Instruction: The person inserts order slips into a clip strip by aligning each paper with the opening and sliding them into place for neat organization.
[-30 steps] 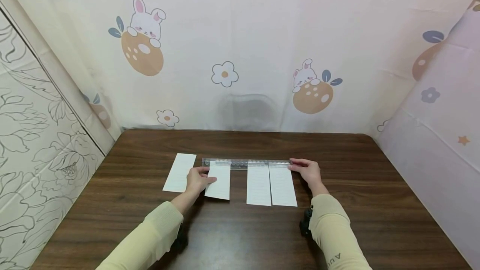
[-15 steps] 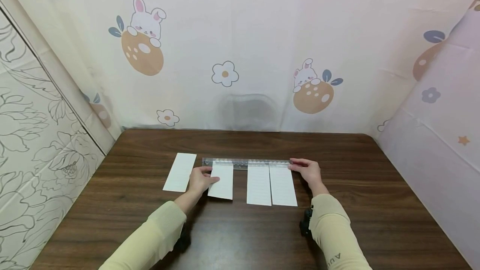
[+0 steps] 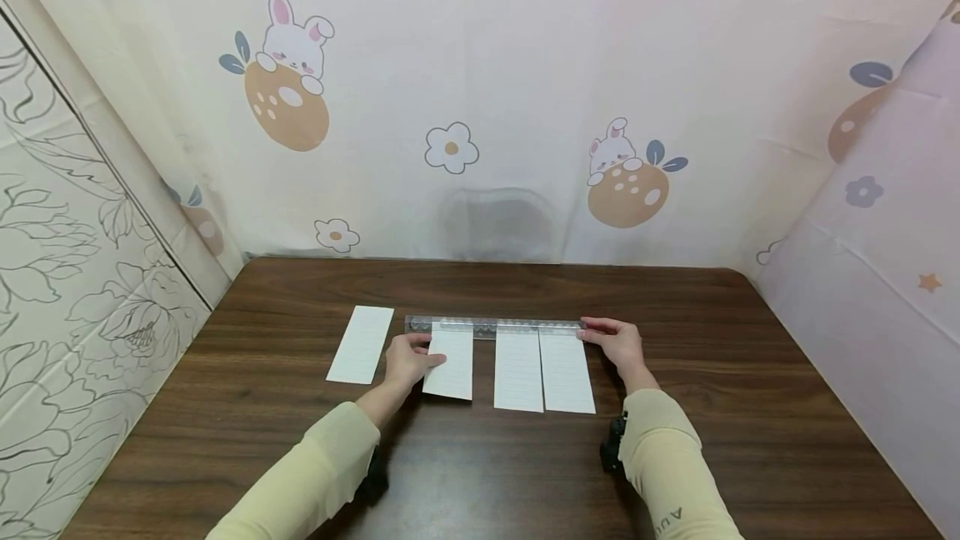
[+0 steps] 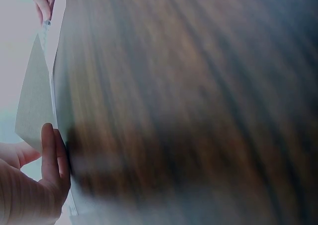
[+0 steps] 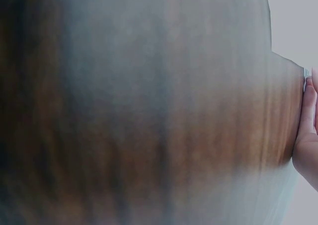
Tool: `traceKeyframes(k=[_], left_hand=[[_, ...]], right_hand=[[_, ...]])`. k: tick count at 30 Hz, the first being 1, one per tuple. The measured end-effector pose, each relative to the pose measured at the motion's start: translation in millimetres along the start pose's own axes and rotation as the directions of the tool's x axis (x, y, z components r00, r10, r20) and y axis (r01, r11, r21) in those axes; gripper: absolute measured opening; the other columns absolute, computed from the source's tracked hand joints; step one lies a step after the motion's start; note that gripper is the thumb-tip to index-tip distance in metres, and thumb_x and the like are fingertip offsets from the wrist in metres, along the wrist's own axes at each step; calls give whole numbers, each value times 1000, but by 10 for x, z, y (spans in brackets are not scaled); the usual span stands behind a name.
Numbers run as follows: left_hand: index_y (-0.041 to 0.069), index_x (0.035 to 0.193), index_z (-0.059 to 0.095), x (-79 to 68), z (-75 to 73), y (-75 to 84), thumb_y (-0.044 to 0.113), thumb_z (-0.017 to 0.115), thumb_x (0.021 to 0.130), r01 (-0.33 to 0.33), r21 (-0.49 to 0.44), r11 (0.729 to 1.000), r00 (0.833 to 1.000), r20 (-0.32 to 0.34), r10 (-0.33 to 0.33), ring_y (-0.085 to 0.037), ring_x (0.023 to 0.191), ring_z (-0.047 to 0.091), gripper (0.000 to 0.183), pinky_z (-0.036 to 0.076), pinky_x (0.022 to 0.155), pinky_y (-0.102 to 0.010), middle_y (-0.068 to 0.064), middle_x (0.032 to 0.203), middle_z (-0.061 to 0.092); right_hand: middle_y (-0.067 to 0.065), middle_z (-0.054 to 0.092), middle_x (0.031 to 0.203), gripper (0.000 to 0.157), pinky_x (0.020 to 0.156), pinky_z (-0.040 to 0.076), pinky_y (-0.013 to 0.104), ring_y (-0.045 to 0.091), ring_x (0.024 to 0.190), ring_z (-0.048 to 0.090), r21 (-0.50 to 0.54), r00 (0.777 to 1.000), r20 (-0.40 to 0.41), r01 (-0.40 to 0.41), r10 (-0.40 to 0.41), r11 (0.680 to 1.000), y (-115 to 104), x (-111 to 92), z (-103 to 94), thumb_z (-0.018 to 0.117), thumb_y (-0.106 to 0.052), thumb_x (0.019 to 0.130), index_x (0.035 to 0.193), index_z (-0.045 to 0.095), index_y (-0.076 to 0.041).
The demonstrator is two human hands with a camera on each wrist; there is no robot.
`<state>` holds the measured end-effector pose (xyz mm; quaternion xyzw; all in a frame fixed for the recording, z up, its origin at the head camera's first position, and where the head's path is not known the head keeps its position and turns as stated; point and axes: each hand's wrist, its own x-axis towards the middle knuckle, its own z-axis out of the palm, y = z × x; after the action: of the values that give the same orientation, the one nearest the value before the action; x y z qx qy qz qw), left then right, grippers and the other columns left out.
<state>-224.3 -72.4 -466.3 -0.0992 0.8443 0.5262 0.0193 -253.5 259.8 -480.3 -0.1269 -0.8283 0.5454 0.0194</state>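
Note:
My left hand [image 3: 407, 361] pinches the left edge of a white lined card [image 3: 452, 361], thumb on top and fingers beneath. The near edge of this card stands a little off the table, and in the left wrist view the card [image 4: 37, 93] tilts upward. Its top end overlaps a clear plastic ruler [image 3: 486, 328] lying crosswise. At the ruler's right end, my right hand [image 3: 618, 346] grips it between thumb and fingers. Two more cards, a left one [image 3: 518, 369] and a right one [image 3: 567, 372], lie side by side with their tops along the ruler.
Another white card [image 3: 360, 345] lies slanted on the left, apart from the ruler. Everything rests on a dark brown wooden table [image 3: 480, 473]. A printed curtain [image 3: 525, 65] hangs behind the table's far edge.
My left hand has slid its card to the right along the ruler, narrowing the gap to the two side-by-side cards. My right hand and the ruler have stayed in place.

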Motion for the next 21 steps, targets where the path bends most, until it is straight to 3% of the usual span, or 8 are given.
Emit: traceKeyframes(k=[21], left_hand=[[-4,102,62,1,58,27,4,75,67,3,-1,1000,1000,-16,-3,-19,68,55,38,47,61,-33,-9,75,60]], right_hand=[[9,63,105,36,95,33,39,27,109,48,5,1000,-6,-1,1,1000,-5,7,3,72,-15,74,107,64,-2]])
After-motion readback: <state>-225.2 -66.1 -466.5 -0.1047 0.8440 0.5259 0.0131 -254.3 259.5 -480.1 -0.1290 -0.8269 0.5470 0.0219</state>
